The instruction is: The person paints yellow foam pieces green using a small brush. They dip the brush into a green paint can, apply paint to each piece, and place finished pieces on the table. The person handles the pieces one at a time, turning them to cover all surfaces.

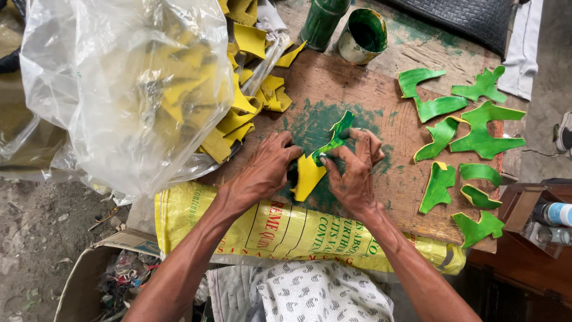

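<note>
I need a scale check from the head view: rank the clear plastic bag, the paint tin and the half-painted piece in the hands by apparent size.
1. clear plastic bag, far the largest, though also nearest the camera
2. half-painted piece
3. paint tin, close to the piece, so that order is unsure

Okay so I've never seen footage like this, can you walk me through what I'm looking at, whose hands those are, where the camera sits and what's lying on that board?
This is one picture from a camera worn on a person's head, looking down at their own two bare hands. No machine is involved. The left hand presses down a yellow cut piece on a wooden board stained green. The right hand works on the same piece, which is already partly green. To the right lie finished green pieces spread out apart from each other. At the top stand a green-smeared tin and a green bottle. On the left, unpainted yellow pieces spill from a clear plastic bag. A yellow printed sack covers the lap.
</note>
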